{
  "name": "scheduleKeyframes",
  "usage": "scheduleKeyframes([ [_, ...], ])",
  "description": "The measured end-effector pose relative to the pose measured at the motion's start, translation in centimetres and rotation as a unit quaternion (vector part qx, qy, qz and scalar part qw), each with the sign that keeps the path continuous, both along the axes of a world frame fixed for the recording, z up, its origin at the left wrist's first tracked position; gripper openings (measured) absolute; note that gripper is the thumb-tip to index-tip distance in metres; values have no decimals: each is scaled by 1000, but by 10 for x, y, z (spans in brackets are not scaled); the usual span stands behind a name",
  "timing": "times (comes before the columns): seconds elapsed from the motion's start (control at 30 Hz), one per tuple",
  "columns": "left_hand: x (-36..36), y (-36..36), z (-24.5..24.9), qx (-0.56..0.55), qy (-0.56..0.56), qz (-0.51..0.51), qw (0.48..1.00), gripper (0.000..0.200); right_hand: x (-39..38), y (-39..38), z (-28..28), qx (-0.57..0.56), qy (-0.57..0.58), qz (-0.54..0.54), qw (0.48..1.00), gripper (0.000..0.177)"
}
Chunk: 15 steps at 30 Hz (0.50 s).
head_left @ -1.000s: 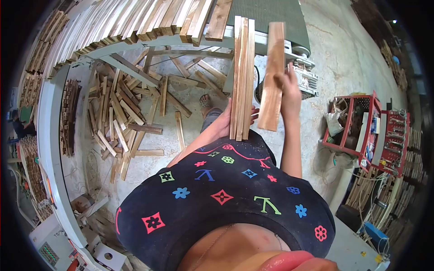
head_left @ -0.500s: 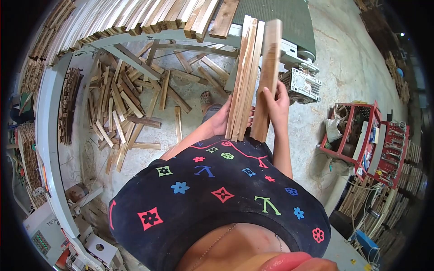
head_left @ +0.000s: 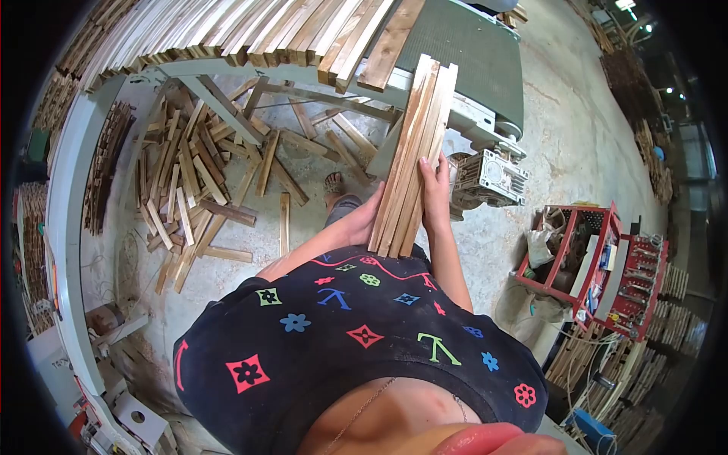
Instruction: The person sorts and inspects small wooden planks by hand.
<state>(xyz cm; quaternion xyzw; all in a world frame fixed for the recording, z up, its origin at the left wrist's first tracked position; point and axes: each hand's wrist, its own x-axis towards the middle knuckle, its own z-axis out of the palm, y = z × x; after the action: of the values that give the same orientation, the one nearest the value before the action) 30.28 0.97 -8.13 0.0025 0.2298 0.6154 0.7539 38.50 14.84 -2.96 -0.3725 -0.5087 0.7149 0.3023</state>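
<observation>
A bundle of wooden strips [head_left: 411, 152] stands lengthwise in front of my body, its near ends close to my dark patterned shirt. My left hand [head_left: 370, 212] is wrapped against the bundle's left side, the fingers partly hidden behind the wood. On the right side my right hand [head_left: 435, 189] grips the strips, thumb on the near face. The strips lie pressed side by side with their far ends slightly uneven. Beyond them, a row of wooden strips [head_left: 303, 38] lies on the machine table, with one separate strip [head_left: 390, 45] at its right end.
A green conveyor belt [head_left: 481, 68] and a grey motor [head_left: 493, 178] are ahead to the right. Loose wood pieces [head_left: 201, 167] are heaped on the concrete floor at left. A red tool rack [head_left: 584, 262] stands at right. A white frame post [head_left: 68, 227] rises at left.
The strip that my right hand held apart is now against the others in the bundle. My right hand has moved left and down, and the view has shifted slightly.
</observation>
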Motion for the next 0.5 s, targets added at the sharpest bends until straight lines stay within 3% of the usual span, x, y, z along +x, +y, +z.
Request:
scheduleKeyframes([
  [0.17,-3,-1,-1,26,-16,-35,999,83,20,21,0,38,-117,11,992,57],
  [0.2,0,0,4,0,-11,-15,1000,99,27,21,24,96,-183,48,977,58],
  [0.3,-3,-2,-12,39,4,-36,999,91,62,42,91,313,-285,186,887,50],
  [0.33,-2,-1,-12,21,30,-33,999,91,67,44,113,522,-352,173,758,45],
  [0.37,-1,-3,-11,32,29,-24,999,90,71,46,134,697,-400,149,576,41],
  [0.43,1,-4,-8,58,26,-6,998,89,58,35,135,702,-387,31,596,34],
  [0.47,-2,-2,-15,35,-60,-34,997,81,52,44,112,701,-352,-4,620,34],
  [0.5,2,-2,-8,32,-71,-24,997,80,48,52,92,700,-316,-38,640,34],
])
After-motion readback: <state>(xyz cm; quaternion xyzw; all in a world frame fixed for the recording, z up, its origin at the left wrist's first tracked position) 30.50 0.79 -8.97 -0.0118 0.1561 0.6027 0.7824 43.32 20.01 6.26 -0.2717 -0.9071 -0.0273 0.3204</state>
